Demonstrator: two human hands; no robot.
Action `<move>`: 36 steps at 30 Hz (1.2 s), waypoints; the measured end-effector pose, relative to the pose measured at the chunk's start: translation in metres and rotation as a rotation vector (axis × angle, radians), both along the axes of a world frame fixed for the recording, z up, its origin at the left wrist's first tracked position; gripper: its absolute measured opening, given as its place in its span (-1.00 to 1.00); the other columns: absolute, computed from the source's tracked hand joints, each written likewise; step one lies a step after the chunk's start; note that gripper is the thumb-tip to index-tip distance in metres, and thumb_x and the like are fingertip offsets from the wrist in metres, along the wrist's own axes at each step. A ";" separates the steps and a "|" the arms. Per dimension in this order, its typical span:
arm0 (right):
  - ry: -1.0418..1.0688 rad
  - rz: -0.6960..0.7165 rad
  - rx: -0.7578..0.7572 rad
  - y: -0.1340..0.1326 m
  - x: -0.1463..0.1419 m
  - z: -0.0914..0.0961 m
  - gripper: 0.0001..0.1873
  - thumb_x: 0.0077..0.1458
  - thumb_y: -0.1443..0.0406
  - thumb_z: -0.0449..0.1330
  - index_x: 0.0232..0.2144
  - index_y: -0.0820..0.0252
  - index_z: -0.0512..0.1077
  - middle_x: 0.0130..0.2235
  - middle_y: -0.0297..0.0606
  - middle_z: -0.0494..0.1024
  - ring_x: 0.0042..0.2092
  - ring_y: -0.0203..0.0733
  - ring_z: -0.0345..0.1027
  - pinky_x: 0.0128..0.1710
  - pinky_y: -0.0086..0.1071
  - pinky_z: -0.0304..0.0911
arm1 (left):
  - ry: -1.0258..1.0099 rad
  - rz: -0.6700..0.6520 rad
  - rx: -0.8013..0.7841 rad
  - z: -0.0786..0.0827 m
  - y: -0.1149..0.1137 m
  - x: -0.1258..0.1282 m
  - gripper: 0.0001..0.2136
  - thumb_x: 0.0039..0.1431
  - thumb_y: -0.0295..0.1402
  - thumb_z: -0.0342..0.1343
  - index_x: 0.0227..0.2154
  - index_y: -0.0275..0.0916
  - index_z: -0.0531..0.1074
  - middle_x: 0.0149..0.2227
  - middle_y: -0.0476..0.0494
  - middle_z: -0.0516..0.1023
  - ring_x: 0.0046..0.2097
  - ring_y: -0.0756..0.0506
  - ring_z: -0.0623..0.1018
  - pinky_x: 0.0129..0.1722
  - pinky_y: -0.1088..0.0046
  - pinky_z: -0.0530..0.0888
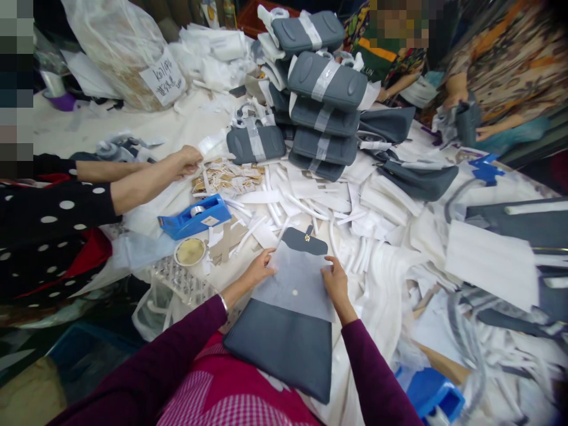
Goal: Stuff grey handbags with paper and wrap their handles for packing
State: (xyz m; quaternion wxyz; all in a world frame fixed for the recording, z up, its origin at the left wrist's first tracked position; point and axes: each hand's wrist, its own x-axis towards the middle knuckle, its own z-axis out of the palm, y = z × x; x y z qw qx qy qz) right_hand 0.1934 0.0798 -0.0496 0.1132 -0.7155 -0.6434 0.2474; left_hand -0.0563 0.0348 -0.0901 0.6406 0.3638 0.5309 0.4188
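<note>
A dark grey leather-like bag (284, 349) lies flat in front of me, its lower end against my apron. Across its upper part is a thin translucent white paper sheet (297, 284). Beyond the sheet's far edge shows the bag's flap (295, 239) with a gold clasp. My left hand (261, 266) pinches the sheet's upper left corner between thumb and fingers. At the opposite corner, my right hand (336, 283) grips the sheet with fingers curled. Whatever the sheet covers is mostly hidden.
A blue tape dispenser (197, 216) and a tape roll (190, 252) are at the left. Stacked grey wrapped bags (328, 80) stand at the back. White paper strips (306, 204) litter the table. A co-worker's hands (189, 160) work at left; other people stand at back right.
</note>
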 end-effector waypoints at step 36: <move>-0.393 0.480 0.066 -0.052 -0.042 -0.009 -0.52 0.16 0.06 0.08 0.00 0.28 0.34 -0.03 0.05 0.40 0.04 0.17 0.17 0.16 0.07 -0.16 | 1.388 -0.538 0.529 0.019 0.000 0.063 -0.77 0.16 -0.26 0.12 -0.20 -0.28 0.33 -0.13 -0.22 0.36 -0.07 -0.21 0.31 -0.06 0.21 0.26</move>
